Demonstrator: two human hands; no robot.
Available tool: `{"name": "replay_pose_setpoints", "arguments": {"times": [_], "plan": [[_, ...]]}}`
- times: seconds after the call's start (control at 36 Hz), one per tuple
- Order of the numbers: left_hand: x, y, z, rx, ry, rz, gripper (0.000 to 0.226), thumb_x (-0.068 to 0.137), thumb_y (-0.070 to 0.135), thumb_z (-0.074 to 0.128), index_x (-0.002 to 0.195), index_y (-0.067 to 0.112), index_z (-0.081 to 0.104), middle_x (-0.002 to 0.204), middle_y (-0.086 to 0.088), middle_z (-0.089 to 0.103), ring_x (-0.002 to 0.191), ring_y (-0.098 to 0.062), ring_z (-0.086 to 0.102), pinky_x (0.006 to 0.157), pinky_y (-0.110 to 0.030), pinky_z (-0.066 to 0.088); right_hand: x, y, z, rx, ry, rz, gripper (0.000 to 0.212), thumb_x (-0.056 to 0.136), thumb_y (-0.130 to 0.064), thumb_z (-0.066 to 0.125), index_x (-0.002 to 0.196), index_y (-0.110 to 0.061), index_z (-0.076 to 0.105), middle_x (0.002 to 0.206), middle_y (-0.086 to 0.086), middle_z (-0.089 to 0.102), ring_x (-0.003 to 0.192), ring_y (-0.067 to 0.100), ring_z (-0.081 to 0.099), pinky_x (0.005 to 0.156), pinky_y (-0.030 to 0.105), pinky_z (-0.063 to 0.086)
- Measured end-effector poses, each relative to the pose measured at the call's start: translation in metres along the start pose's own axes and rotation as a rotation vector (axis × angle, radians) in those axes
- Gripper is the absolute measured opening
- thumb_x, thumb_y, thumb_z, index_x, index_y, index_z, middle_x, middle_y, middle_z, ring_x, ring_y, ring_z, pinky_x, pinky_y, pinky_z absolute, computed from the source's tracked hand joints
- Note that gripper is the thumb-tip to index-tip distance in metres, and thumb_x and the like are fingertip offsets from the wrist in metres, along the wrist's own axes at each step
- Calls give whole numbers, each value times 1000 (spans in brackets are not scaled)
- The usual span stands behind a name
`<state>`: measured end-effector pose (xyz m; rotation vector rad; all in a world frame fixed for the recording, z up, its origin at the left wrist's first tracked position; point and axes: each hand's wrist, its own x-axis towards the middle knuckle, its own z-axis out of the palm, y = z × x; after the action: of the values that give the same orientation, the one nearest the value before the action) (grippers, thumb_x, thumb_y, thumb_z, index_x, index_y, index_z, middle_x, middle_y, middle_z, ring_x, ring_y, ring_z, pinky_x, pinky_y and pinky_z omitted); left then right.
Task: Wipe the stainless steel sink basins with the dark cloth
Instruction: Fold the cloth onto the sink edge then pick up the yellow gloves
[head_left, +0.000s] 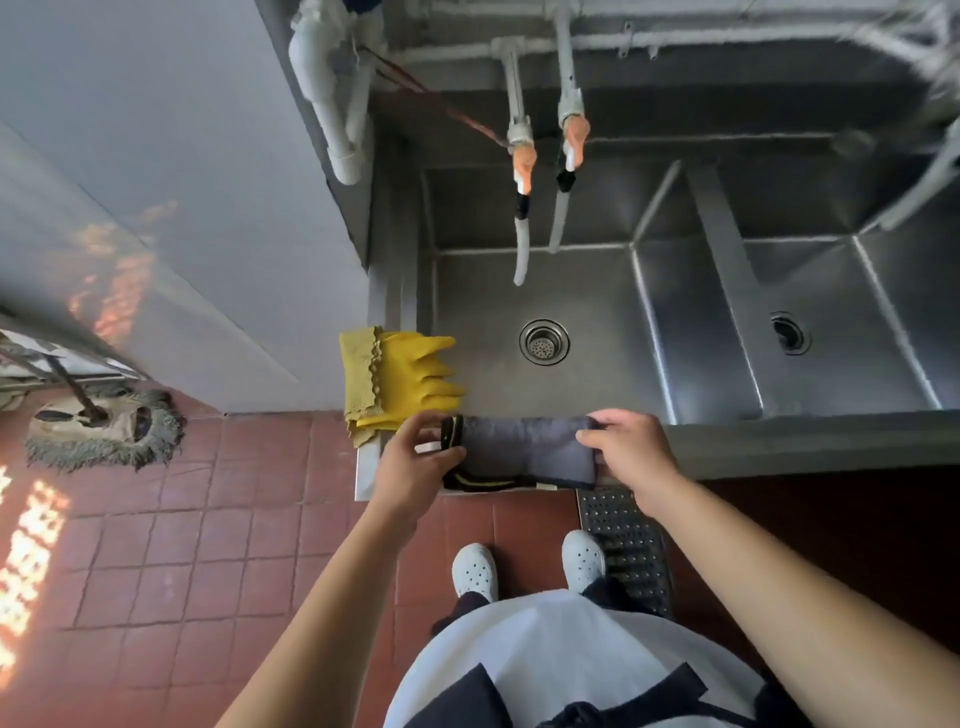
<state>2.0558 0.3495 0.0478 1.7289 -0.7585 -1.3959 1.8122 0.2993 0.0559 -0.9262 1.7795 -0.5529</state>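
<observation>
A folded dark grey cloth (524, 449) with black and yellow edging lies over the front rim of the steel sink (779, 441). My left hand (415, 457) pinches its left end and my right hand (631, 452) grips its right end. Beyond the cloth is the left basin (587, 301) with a round strainer drain (544, 342). A sloped steel divider separates it from the right basin (852, 312), which has an open drain (789, 333).
Yellow rubber gloves (415, 376) and a yellow cloth (358, 374) hang on the sink's left rim. Two taps with hoses (522, 208) dangle over the left basin. A mop head (104, 426) lies on the red tile floor at left. A perforated floor grate (628, 545) sits by my right shoe.
</observation>
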Motion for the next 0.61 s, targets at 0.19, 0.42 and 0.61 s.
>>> {"name": "replay_pose_setpoints", "arguments": {"times": [0.19,0.42,0.61], "plan": [[0,30,99,9,-285,73,38,80,-16,68,102,15,60,68,7,70,49,-3,59,42,-14,42,-27,26,-103,152,282,-86,23,78,0,76,95,-14,75,89,3,74,85,18,68,81,30,53],[-13,56,227,215,-518,176,49,79,-16,69,112,20,62,74,6,67,58,-10,60,46,-18,45,-27,89,-215,290,460,-72,23,79,0,75,96,-15,76,84,-8,74,79,6,68,71,19,50],[-12,36,271,317,-378,13,41,79,-15,67,109,14,66,78,-11,64,48,-21,53,36,-20,39,16,122,-237,156,371,15,33,79,-5,77,111,-1,72,104,6,71,98,22,66,85,27,47]]}}
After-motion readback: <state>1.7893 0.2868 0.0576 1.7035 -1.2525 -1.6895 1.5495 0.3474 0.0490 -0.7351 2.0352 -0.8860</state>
